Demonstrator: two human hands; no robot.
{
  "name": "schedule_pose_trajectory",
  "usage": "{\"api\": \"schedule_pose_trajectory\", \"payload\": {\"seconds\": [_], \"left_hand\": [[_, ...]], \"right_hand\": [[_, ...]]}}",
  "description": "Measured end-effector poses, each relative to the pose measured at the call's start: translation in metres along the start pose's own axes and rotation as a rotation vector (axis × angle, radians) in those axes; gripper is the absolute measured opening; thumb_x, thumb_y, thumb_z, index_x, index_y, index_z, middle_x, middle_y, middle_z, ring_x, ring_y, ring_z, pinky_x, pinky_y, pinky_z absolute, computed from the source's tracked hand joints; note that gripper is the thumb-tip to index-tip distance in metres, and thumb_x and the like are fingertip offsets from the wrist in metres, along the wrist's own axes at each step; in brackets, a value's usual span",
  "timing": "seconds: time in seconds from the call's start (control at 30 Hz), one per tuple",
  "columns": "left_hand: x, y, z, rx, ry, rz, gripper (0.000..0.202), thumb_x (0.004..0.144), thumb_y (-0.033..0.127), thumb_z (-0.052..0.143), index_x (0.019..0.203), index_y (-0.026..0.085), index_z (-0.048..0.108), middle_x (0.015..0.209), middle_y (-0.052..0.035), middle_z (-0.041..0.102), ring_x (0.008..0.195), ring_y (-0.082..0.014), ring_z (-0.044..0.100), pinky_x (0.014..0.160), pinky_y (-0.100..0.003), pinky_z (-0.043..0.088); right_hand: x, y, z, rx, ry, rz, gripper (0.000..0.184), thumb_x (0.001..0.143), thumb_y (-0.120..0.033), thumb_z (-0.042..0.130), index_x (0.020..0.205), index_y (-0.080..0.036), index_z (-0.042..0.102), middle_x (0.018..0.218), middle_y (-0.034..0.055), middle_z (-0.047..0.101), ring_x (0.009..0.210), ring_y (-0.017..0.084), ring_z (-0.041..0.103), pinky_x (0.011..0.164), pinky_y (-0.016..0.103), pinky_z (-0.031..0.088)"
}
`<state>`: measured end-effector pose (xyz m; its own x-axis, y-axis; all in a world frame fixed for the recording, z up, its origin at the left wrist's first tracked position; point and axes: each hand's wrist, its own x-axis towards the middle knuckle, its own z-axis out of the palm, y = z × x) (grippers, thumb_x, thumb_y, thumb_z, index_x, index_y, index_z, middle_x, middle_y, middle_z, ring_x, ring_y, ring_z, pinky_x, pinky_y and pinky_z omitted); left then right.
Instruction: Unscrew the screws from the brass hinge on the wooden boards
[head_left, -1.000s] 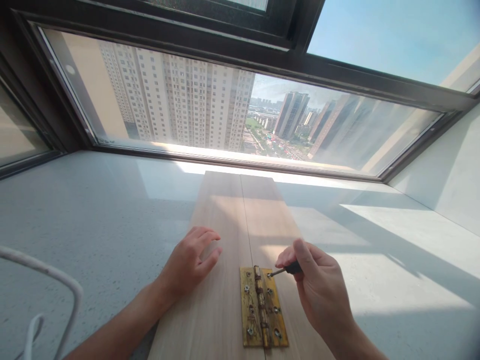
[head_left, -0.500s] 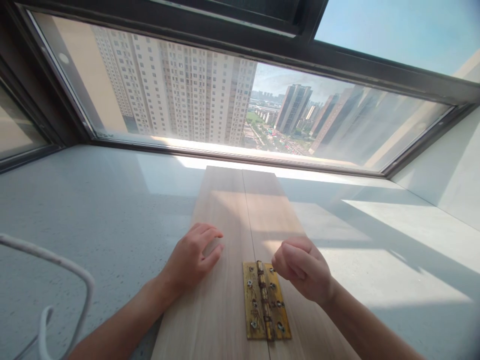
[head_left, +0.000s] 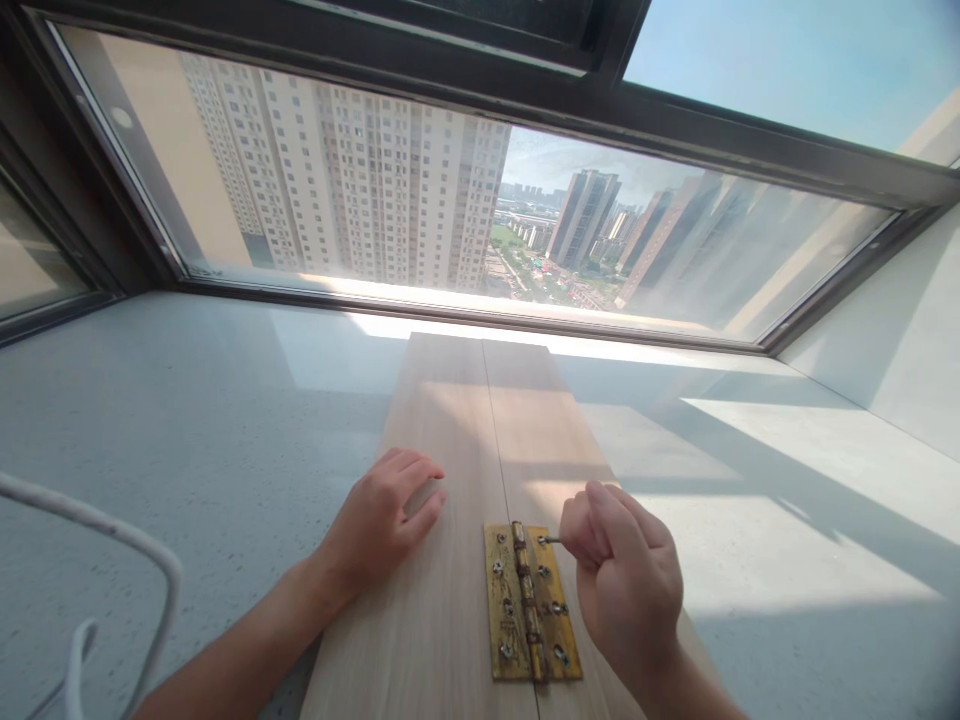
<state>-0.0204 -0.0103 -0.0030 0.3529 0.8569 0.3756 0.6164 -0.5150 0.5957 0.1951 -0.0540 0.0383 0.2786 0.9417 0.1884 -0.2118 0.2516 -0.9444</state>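
A brass butt hinge [head_left: 531, 610] lies across the seam between two light wooden boards [head_left: 457, 400], with several screws in its holes, some standing proud. To the right of its upper corner, my right hand [head_left: 626, 570] is closed in a fist around what looks like a screwdriver [head_left: 553, 541]. Only a short, thin shaft shows, its tip at the top right screw of the hinge; the handle is hidden in the fist. My left hand [head_left: 386, 520] rests on the left board, fingers bent and apart from the thumb, with nothing held.
The boards lie on a speckled white sill [head_left: 225, 420]. A bent white rod or cable [head_left: 161, 555] rises at the lower left. Beyond the boards stands a dark-framed window [head_left: 465, 308] with tall buildings outside. A pale wall [head_left: 900, 330] bounds the right side.
My right fist has rotated, knuckles and wrist turning, and moved slightly right, exposing the thin shaft at the top right screw. My left hand has stayed in place.
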Motion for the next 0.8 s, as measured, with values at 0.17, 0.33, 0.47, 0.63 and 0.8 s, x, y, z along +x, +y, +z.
{"api": "schedule_pose_trajectory", "payload": {"seconds": [0.17, 0.33, 0.47, 0.63, 0.8], "left_hand": [[0.000, -0.001, 0.000, -0.003, -0.010, -0.008, 0.012, 0.087, 0.023, 0.050, 0.093, 0.018, 0.059, 0.097, -0.0056, 0.061, 0.096, -0.0201, 0.054, 0.086, -0.036, 0.044], [0.001, 0.001, 0.000, -0.010, -0.027, -0.024, 0.012, 0.087, 0.023, 0.049, 0.092, 0.018, 0.059, 0.095, -0.0058, 0.061, 0.094, -0.0203, 0.054, 0.085, -0.037, 0.044], [0.001, 0.001, 0.000, -0.006, -0.020, -0.018, 0.012, 0.087, 0.023, 0.050, 0.091, 0.018, 0.059, 0.094, -0.0056, 0.061, 0.093, -0.0203, 0.054, 0.084, -0.036, 0.043], [0.002, 0.000, 0.000, 0.000, -0.034, -0.013, 0.012, 0.087, 0.023, 0.050, 0.091, 0.018, 0.059, 0.094, -0.0052, 0.061, 0.092, -0.0201, 0.054, 0.084, -0.036, 0.043], [0.000, -0.001, 0.000, 0.002, -0.034, -0.017, 0.012, 0.088, 0.024, 0.049, 0.092, 0.018, 0.059, 0.095, -0.0052, 0.061, 0.094, -0.0201, 0.054, 0.084, -0.036, 0.043]], "right_hand": [[0.015, -0.002, -0.006, -0.126, -0.422, 0.090, 0.047, 0.087, -0.035, 0.056, 0.047, -0.021, 0.036, 0.045, -0.0065, 0.027, 0.044, 0.008, 0.024, 0.044, 0.028, 0.017], [0.038, -0.008, -0.016, -0.067, -0.657, 0.211, 0.047, 0.081, -0.048, 0.058, 0.048, -0.022, 0.037, 0.039, -0.0080, 0.027, 0.037, 0.007, 0.022, 0.039, 0.025, 0.016], [0.040, -0.006, -0.020, -0.040, -0.531, 0.168, 0.045, 0.085, -0.050, 0.054, 0.054, -0.021, 0.041, 0.044, -0.0058, 0.038, 0.041, 0.009, 0.033, 0.042, 0.025, 0.028], [0.014, -0.003, -0.016, -0.111, -0.104, 0.060, 0.041, 0.084, -0.045, 0.061, 0.053, -0.019, 0.053, 0.053, -0.0002, 0.051, 0.055, 0.014, 0.049, 0.057, 0.030, 0.039], [-0.005, 0.007, -0.003, -0.038, -0.071, -0.036, 0.050, 0.091, -0.037, 0.052, 0.048, -0.020, 0.033, 0.048, -0.0050, 0.031, 0.048, 0.010, 0.029, 0.048, 0.029, 0.024]]}}
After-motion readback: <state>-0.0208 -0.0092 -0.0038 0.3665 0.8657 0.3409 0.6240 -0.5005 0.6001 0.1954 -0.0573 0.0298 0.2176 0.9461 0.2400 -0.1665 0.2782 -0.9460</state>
